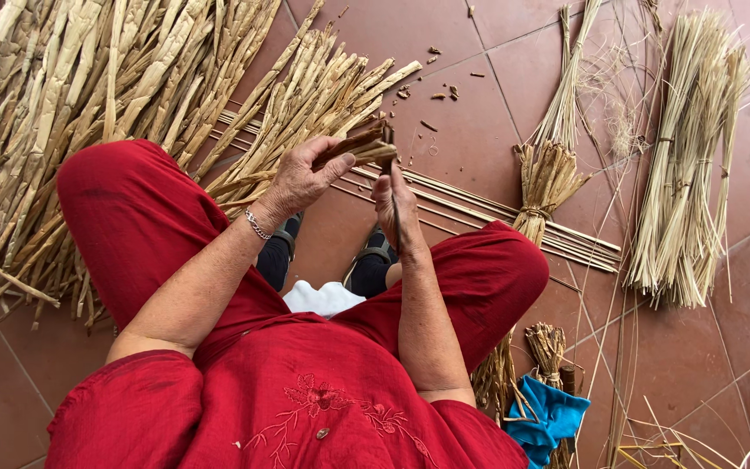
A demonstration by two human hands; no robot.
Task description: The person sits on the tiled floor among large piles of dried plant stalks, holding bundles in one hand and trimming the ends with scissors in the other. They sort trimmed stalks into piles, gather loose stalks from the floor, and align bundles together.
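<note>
Pale straw-coloured dried stalks [115,95] and a bundle of yellow-green reeds [683,174] lie across terracotta-red floor tiles [470,122]. The seated person's clothing [305,382] is deep red, embroidered with a darker red flower pattern, above black sandals [373,260]. A bright blue cloth [553,417] and a white cloth [323,297] break the warm tones.

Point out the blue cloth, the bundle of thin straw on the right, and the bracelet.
blue cloth [551,419], head view, middle of the folded fabric.
thin straw bundle [686,174], head view, middle of the stalks.
bracelet [257,226], head view, chain on the left wrist.
</note>
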